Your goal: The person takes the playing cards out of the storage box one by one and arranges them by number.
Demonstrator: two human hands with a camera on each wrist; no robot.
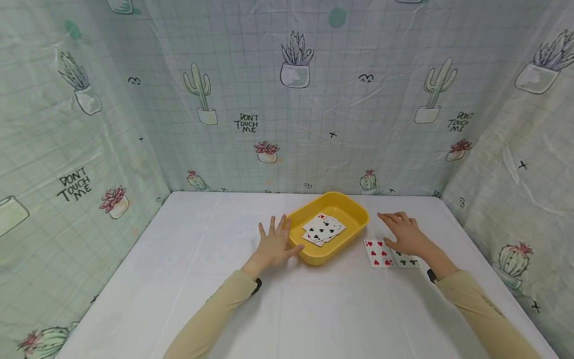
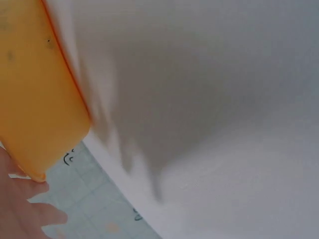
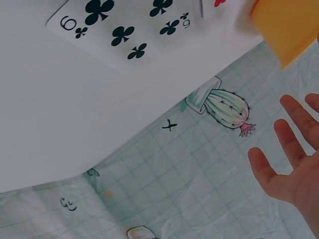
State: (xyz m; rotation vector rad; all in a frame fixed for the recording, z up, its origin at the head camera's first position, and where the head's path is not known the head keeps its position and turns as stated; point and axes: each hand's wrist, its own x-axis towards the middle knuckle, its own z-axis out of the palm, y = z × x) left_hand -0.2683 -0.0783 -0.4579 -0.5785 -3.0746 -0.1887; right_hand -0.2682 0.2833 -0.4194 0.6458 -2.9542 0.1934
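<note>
A yellow plastic tray (image 1: 356, 234) with raised sides sits on the white table, several playing cards (image 1: 324, 228) piled loosely inside it. My left hand (image 1: 273, 247) spreads its fingers along the tray's left side; in the left wrist view the fingers (image 2: 30, 214) reach the tray's rim (image 2: 37, 174). To the right of the tray, my right hand (image 1: 405, 235) hovers with fingers extended and holds nothing. Below it lie two face-up cards side by side: a six of hearts (image 1: 375, 254) and a six of clubs (image 1: 407, 260), which the hand partly covers in the head view.
The white table (image 1: 202, 299) meets a patterned cloth backdrop (image 1: 332, 109) at its back edge. More of the same cloth hangs at the left and right sides. A dark band (image 1: 256, 286) circles each wrist.
</note>
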